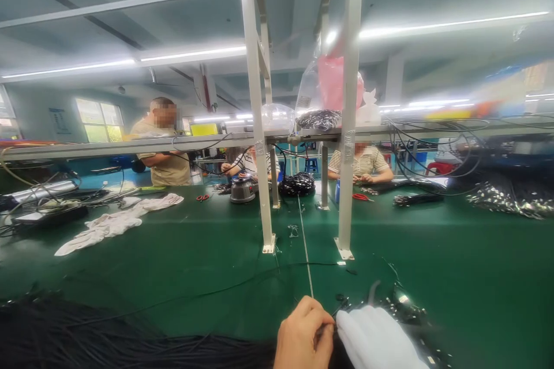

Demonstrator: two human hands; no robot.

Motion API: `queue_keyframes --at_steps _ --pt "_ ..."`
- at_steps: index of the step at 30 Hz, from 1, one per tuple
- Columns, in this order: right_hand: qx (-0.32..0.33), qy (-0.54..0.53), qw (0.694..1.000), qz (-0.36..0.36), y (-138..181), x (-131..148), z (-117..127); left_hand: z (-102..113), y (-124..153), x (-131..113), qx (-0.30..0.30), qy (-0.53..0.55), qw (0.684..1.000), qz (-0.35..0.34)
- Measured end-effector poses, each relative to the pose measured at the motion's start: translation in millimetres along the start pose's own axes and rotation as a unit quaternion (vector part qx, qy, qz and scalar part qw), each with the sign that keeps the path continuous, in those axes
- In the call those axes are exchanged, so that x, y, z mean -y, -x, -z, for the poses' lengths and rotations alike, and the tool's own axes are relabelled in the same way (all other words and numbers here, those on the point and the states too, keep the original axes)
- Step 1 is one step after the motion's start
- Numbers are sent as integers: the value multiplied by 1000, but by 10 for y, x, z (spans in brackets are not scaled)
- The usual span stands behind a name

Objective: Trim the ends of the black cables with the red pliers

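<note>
Toward the near edge of the green tabletop (208, 253), your left hand (304, 331) is pinching a dark strand (321, 330), which your gloved right hand (375, 337), its grip hard to tell, should be steadying closely.

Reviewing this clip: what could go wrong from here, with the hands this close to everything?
The gloved right hand is beside scattered small shiny-ended pieces, so a sideways move might scatter them. The thin black cable lying loose across the table could snag if something catches it. The glove might also dull touch close to the bare left hand, making fumbles likelier.
</note>
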State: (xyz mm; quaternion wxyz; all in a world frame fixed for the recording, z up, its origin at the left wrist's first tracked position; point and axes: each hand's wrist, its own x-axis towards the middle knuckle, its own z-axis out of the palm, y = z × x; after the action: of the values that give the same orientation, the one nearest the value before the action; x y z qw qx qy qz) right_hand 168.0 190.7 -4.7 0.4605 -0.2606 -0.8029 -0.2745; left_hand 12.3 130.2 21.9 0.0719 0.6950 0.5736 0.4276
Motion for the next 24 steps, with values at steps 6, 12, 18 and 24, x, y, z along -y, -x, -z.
queue_keyframes --at_steps 6,12,18,24 --pt "-9 39 999 32 -32 37 54 -118 70 134 22 -185 980 -62" --pt "-13 42 997 57 -18 36 94 -268 140 151 46 -329 941 -64" --pt "16 -19 999 19 -35 26 124 -67 37 -8 93 -182 979 8" --pt "18 -100 994 -48 -67 -37 115 216 -74 -177 69 129 978 152"
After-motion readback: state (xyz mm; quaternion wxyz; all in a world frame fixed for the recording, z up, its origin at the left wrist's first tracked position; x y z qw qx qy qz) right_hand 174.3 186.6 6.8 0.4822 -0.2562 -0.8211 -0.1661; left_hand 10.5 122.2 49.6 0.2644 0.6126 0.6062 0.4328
